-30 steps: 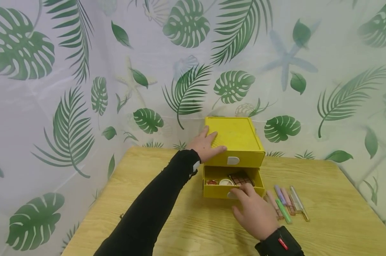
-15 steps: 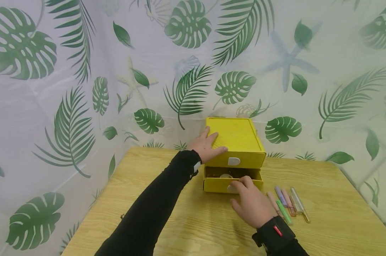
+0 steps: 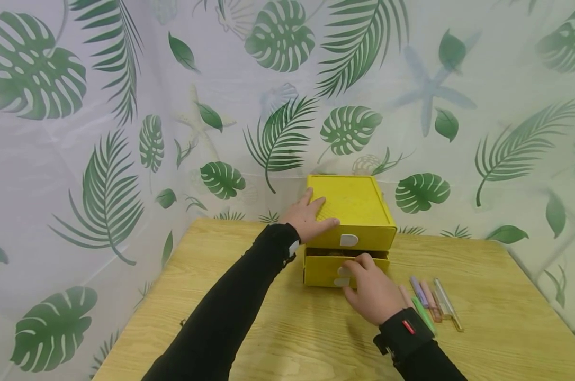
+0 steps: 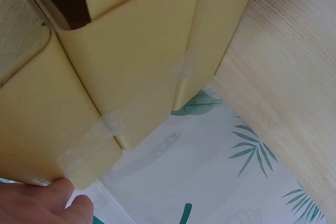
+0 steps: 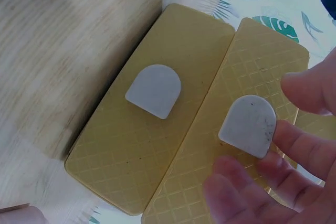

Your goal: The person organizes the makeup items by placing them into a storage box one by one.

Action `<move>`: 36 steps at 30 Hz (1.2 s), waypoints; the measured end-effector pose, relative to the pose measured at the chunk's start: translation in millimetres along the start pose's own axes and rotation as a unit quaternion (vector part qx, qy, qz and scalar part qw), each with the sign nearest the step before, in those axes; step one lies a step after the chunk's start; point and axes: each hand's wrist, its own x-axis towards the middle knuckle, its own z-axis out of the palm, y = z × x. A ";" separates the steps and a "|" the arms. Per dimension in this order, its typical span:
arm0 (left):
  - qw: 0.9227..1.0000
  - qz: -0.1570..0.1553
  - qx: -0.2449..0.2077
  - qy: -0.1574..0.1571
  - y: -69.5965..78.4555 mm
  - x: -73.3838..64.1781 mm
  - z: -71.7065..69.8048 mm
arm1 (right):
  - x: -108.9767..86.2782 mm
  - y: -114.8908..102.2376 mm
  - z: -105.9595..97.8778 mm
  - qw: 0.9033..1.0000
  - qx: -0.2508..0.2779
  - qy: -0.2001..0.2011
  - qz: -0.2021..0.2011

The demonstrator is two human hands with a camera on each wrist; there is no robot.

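Yellow drawer unit [image 3: 351, 203], right of frame centre: the spread left hand [image 3: 305, 216] rests on top, seemingly steadying it; the right hand [image 3: 375, 291], fingers loosely bent, thumb apart, touches the ajar drawer [image 3: 320, 271]'s white tab [image 5: 249, 124].

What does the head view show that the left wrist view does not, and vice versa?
Only the head view shows the black left sleeve and the slim tubes on the wooden table. Only the left wrist view shows the clear tape on the side of the yellow box. Both show the left grip at this box, plus the table and the leaf-print backdrop.
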 end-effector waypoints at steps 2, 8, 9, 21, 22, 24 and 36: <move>1.000 0.000 -0.002 -0.001 0.1 -0.3 0.2 | 1.3 1.8 0.9 1.000 -0.003 -0.003 0.003; 1.000 0.000 -0.004 0.000 0.2 0.1 1.8 | 4.9 5.3 3.5 1.000 -0.004 -0.004 0.010; 1.000 -0.001 -0.004 0.000 0.2 0.3 2.1 | 5.4 5.4 4.0 1.000 -0.006 -0.003 0.010; 1.000 0.007 -0.003 0.001 -1.0 0.9 1.3 | 6.4 9.7 13.2 1.000 -0.003 0.021 0.000; 1.000 0.007 -0.003 0.001 -1.6 1.1 1.5 | 6.0 9.8 14.3 1.000 -0.001 0.024 -0.001; 1.000 0.009 -0.003 -0.001 -2.6 0.7 1.6 | 5.0 9.6 16.4 1.000 -0.001 0.031 -0.005; 1.000 0.012 0.009 -0.011 -2.1 2.3 -3.0 | 4.9 17.0 20.8 0.999 0.020 0.032 -0.018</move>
